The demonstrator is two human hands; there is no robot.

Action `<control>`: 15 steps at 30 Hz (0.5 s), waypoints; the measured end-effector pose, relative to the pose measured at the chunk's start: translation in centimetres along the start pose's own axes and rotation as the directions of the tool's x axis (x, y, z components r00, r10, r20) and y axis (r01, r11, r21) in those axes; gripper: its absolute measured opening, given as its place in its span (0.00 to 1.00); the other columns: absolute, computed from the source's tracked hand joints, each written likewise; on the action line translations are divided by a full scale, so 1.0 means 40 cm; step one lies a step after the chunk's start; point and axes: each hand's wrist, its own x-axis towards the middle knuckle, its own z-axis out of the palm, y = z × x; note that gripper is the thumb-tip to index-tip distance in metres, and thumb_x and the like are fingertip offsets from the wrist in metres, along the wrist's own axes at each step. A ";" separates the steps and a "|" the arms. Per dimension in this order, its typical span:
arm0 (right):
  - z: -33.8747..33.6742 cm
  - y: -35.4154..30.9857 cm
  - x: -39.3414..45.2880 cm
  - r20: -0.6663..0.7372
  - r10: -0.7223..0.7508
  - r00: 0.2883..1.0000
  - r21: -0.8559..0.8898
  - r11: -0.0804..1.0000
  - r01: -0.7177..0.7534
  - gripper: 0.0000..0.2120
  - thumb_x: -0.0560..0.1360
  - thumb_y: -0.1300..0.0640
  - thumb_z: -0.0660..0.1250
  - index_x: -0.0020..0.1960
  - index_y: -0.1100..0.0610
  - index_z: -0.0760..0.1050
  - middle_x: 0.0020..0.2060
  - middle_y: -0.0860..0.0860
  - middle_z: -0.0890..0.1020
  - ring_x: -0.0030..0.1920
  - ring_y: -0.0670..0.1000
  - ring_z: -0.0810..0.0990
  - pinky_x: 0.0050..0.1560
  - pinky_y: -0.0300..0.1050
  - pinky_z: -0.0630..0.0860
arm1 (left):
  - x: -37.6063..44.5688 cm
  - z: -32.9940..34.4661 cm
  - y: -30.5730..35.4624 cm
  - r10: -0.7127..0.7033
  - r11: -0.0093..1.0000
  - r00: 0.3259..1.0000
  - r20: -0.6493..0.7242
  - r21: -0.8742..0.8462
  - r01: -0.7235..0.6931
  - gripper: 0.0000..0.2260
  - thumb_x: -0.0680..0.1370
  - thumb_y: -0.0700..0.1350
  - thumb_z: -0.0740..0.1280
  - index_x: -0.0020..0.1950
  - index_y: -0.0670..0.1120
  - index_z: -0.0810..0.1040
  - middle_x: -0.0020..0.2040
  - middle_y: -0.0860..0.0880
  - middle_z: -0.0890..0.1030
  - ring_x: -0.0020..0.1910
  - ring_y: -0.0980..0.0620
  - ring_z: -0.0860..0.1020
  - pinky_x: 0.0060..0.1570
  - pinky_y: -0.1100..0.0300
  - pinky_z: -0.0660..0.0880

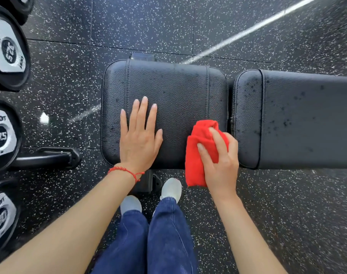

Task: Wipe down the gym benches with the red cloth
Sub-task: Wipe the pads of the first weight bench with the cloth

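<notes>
A black padded gym bench lies across the middle of the view, with a square seat pad (pixel 178 91) and a longer back pad (pixel 307 119) to its right, both speckled with dark wet spots. My left hand (pixel 139 139) rests flat on the seat pad, fingers spread, holding nothing. My right hand (pixel 220 161) grips a folded red cloth (pixel 198 153) pressed on the near right corner of the seat pad, next to the gap between the pads. Part of the cloth hangs over the pad's near edge.
Several dumbbells (pixel 4 135) marked 25, 27.5 and 30 sit on a rack along the left edge. A black bench foot (pixel 48 157) sticks out at lower left. My legs and light shoes (pixel 170 188) stand against the bench on the speckled rubber floor (pixel 287 214).
</notes>
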 end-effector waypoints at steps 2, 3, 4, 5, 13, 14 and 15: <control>0.001 -0.006 0.018 0.006 0.019 1.000 0.005 1.000 -0.019 0.18 0.72 0.52 0.68 0.61 0.55 0.75 0.56 0.60 0.72 0.55 0.46 0.69 0.57 0.20 0.57 | -0.011 0.000 0.007 0.060 0.998 0.998 0.005 -0.035 -0.060 0.25 0.77 0.49 0.56 0.72 0.40 0.64 0.73 0.39 0.62 0.72 0.41 0.58 0.69 0.41 0.51; 0.003 -0.011 0.036 0.005 0.018 1.000 0.003 1.000 -0.019 0.18 0.72 0.53 0.68 0.61 0.55 0.75 0.56 0.60 0.73 0.55 0.46 0.69 0.56 0.21 0.57 | -0.018 0.002 0.014 0.102 0.994 0.995 0.013 -0.049 -0.101 0.25 0.77 0.49 0.56 0.72 0.40 0.63 0.73 0.39 0.62 0.72 0.41 0.57 0.69 0.41 0.50; 0.004 -0.015 0.057 0.005 0.012 1.000 -0.005 1.000 -0.012 0.18 0.72 0.53 0.68 0.61 0.55 0.75 0.56 0.59 0.73 0.54 0.46 0.69 0.56 0.21 0.58 | -0.024 0.005 0.023 0.140 0.989 0.990 0.020 -0.055 -0.139 0.25 0.77 0.49 0.56 0.72 0.40 0.63 0.73 0.39 0.62 0.72 0.42 0.57 0.69 0.41 0.50; 0.006 -0.015 0.079 0.002 0.001 1.000 -0.015 1.000 -0.001 0.18 0.72 0.52 0.67 0.61 0.54 0.75 0.55 0.59 0.73 0.54 0.46 0.69 0.55 0.23 0.59 | -0.029 0.009 0.033 0.167 0.985 0.986 0.028 -0.054 -0.165 0.25 0.76 0.50 0.56 0.72 0.41 0.63 0.73 0.40 0.62 0.73 0.42 0.57 0.69 0.41 0.50; 0.005 -0.012 0.304 -0.051 0.000 0.999 -0.031 1.000 -0.002 0.19 0.74 0.51 0.66 0.64 0.54 0.72 0.56 0.61 0.72 0.56 0.55 0.73 0.51 0.33 0.60 | -0.013 0.020 0.084 0.155 0.987 0.988 0.026 -0.042 -0.153 0.25 0.77 0.50 0.56 0.71 0.41 0.66 0.73 0.41 0.63 0.72 0.42 0.59 0.68 0.39 0.53; 0.002 -0.009 0.323 -0.039 -0.003 0.999 -0.031 1.000 0.002 0.20 0.74 0.51 0.66 0.64 0.54 0.72 0.56 0.60 0.72 0.56 0.55 0.73 0.52 0.33 0.60 | -0.012 0.021 0.084 0.144 0.989 0.989 0.031 -0.042 -0.143 0.25 0.77 0.50 0.56 0.71 0.41 0.66 0.73 0.41 0.63 0.72 0.42 0.59 0.68 0.40 0.53; 0.000 -0.007 0.336 -0.024 -0.015 1.000 -0.030 0.999 0.014 0.20 0.74 0.51 0.66 0.65 0.53 0.71 0.57 0.60 0.72 0.56 0.55 0.73 0.52 0.33 0.61 | -0.010 0.022 0.084 0.132 0.991 0.991 0.035 -0.040 -0.131 0.25 0.77 0.50 0.56 0.71 0.41 0.66 0.73 0.41 0.63 0.72 0.42 0.60 0.68 0.40 0.53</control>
